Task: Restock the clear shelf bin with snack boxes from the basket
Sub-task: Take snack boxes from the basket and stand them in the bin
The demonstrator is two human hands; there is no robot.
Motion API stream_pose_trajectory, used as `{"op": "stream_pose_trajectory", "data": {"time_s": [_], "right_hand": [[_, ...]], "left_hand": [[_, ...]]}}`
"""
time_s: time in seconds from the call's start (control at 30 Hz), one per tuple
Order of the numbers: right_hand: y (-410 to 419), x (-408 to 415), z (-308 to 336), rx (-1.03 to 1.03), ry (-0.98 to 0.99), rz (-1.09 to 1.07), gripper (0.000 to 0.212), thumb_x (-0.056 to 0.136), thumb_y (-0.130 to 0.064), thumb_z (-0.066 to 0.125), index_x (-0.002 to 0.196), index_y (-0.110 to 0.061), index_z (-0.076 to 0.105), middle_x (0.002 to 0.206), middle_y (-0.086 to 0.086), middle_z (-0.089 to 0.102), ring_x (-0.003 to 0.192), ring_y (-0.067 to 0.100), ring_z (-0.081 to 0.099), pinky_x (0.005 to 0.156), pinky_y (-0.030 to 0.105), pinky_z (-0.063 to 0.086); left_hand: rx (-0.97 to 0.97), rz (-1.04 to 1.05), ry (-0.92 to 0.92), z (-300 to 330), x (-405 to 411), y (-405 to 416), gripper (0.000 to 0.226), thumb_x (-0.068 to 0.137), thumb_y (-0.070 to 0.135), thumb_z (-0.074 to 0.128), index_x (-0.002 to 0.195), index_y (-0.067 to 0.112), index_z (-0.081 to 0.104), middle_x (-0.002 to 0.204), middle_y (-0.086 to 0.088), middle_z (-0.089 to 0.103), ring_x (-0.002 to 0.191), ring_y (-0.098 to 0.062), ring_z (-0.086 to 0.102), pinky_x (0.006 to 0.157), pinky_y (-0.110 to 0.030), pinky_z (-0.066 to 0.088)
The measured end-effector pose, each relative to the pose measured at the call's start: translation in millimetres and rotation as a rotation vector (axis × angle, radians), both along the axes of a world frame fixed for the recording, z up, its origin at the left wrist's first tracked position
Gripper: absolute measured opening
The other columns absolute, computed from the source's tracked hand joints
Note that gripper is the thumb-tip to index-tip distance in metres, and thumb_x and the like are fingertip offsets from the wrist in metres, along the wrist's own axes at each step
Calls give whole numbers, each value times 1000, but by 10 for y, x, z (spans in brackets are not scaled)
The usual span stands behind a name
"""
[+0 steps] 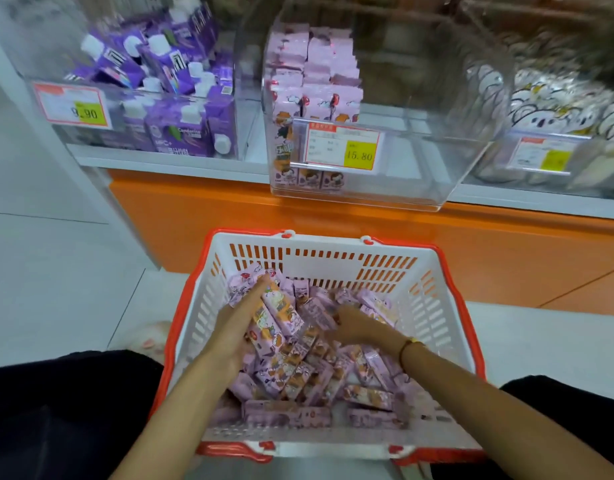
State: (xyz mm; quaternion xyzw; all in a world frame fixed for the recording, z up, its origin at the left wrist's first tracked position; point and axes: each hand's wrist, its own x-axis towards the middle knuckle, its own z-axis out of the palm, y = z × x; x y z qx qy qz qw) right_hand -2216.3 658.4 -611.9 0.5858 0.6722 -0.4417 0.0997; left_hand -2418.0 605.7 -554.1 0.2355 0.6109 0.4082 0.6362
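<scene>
The left hand [238, 327] lay flat along the left wall of the basket [433, 306], fingers straight and pressed against the side of a few pink snack boxes [276, 315] gathered on edge, with no finger visibly curled round them. The right hand [357, 327] reached into the loose heap near the middle; blur hid its fingers, so whether they were apart or closed on a box could not be told. Up on the shelf edge, the clear bin [419, 181] behind its 15.80 price tag [343, 143] held boxes only along its left side.

The gathered stack looked likeliest to fail: steadied from one side only, it could fan apart and spill back into the heap if lifted before the right hand closed on its far side.
</scene>
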Motion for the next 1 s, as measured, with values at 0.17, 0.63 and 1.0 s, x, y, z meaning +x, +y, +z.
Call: {"op": "stream_pose_trajectory", "data": {"time_s": [0.17, 0.63, 1.0], "right_hand": [[-50, 145, 1217, -81, 31, 43, 60, 84, -27, 71, 135, -9, 46, 104, -3, 56, 81, 15, 60, 71, 25, 56], [-200, 116, 2786, 740, 505, -213, 36, 83, -18, 69, 106, -23, 41, 72, -8, 54, 56, 10, 50, 51, 24, 40], [997, 183, 3110, 381, 670, -575, 20, 87, -5, 51, 105, -13, 48, 68, 5, 49, 45, 9, 44, 41, 15, 41]], "left_hand": [[236, -144, 80, 718, -63, -64, 39, 73, 67, 58, 107, 47, 65, 90, 20, 62, 79, 2, 61, 101, -47, 39], [776, -123, 249, 2468, -219, 440, 58, 59, 73, 66, 72, 17, 75, 66, -15, 69, 61, -33, 66, 56, -25, 52], [672, 162, 30, 2196, -251, 1199, 62, 52, 67, 74, 84, 14, 75, 87, -13, 73, 78, -30, 68, 80, -41, 48]]}}
